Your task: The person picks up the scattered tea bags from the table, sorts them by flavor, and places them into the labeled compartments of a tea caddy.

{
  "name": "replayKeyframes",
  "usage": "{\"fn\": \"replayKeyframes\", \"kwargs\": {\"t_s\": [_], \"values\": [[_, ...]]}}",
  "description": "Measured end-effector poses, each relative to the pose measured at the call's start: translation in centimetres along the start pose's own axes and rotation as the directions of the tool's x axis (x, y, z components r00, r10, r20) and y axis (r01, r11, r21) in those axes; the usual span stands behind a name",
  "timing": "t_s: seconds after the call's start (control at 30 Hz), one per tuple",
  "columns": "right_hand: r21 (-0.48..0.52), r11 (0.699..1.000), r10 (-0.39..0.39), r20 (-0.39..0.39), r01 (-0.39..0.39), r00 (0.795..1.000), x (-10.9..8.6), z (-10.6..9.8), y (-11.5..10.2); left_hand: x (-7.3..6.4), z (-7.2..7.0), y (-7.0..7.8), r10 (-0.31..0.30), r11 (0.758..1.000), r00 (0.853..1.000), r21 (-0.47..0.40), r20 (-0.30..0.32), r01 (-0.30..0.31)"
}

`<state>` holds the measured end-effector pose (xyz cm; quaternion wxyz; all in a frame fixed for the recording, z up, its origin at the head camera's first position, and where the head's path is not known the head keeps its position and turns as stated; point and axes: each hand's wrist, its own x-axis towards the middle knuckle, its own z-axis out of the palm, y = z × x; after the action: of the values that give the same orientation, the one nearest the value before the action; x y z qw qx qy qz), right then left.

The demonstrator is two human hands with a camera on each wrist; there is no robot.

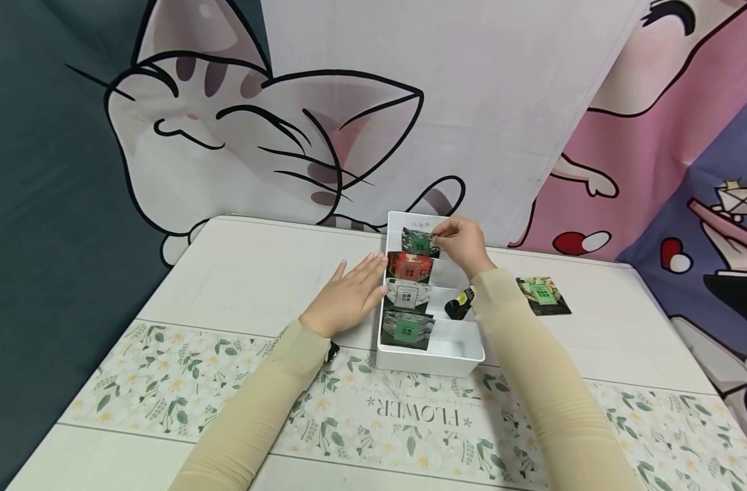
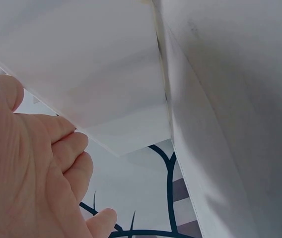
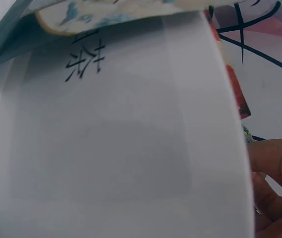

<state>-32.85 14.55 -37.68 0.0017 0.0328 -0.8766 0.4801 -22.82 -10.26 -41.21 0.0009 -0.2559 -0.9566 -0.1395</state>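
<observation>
right hand [image 1: 465, 242] pinches green packet [image 1: 420, 243]; left hand [image 1: 349, 293] flat against white box [image 1: 431, 358].

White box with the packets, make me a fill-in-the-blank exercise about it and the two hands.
1. The right hand pinches the packet at the ____ end of the white box.
2. The left hand lies flat with straight fingers against the box's ____ wall.
3. The box holds ____ packets in a row.
4. A loose green packet lies on the table to the box's ____.

Missing words: far; left; four; right
</observation>
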Motion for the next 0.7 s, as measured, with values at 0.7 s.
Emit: {"fn": "replayKeyframes", "kwargs": {"t_s": [0.7], "values": [[-0.131,0.99,-0.069,-0.143,0.05,0.987,0.38,-0.5,-0.07,0.02,0.06,-0.12,-0.004,1.0,1.0,-0.009,0.004,0.004]]}}
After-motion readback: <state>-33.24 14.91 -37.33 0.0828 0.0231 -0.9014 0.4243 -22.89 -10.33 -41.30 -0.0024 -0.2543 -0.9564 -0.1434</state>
